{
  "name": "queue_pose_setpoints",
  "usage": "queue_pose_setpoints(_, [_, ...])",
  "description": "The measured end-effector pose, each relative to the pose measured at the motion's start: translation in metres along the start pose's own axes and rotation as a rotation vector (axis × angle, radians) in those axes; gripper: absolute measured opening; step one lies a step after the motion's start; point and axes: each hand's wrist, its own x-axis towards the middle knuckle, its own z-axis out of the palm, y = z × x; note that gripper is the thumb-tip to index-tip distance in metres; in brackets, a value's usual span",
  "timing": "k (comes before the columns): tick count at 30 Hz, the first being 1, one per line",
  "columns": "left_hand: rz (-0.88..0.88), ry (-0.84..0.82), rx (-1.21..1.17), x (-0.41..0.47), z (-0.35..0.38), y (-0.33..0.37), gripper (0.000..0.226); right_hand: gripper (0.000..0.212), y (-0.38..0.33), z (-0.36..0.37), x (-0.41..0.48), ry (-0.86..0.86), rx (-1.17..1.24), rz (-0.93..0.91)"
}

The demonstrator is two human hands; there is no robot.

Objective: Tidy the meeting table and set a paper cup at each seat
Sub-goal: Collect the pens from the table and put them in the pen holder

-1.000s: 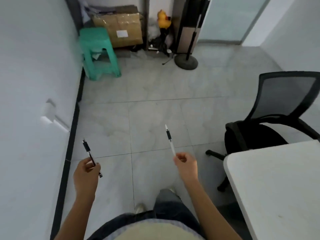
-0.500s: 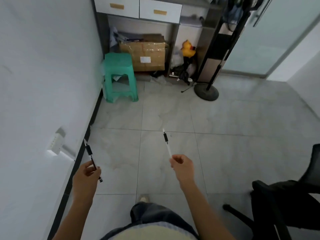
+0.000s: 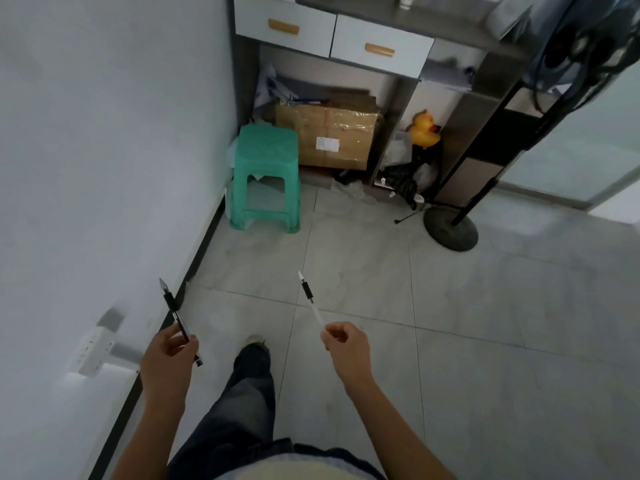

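Note:
My left hand grips a black pen near its lower end, tip pointing up and away from me. A white pen with a black grip sticks up out of my right hand, which pinches its lower end. Both hands are held out over the grey tiled floor, apart from each other. The meeting table and paper cups are out of view.
A white wall with a socket strip runs along the left. Ahead stand a green plastic stool, a cardboard box under a drawer desk, a yellow toy duck and a floor fan base. My leg steps forward.
The view has swung away from the table and black chair toward the far corner. The stool, box and desk are nearer. Both hands still hold their pens.

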Motion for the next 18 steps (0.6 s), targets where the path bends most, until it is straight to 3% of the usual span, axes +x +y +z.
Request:
queue_pose_setpoints(10, [0.188,-0.09,-0.034,0.204,0.104,0.146,0.034,0.011,-0.139,0.021,0.17,0.151,0.083,-0.002])
queue_pose_setpoints(14, [0.136,-0.195,-0.016,0.234,0.157,0.167,0.033,0.005,-0.148,0.012,0.207,0.207,0.099,0.093])
queue_pose_setpoints(18, [0.066,-0.323,0.065,0.256,0.213,0.163,0.031,0.018,-0.145,0.003,0.254,0.263,0.147,0.198])
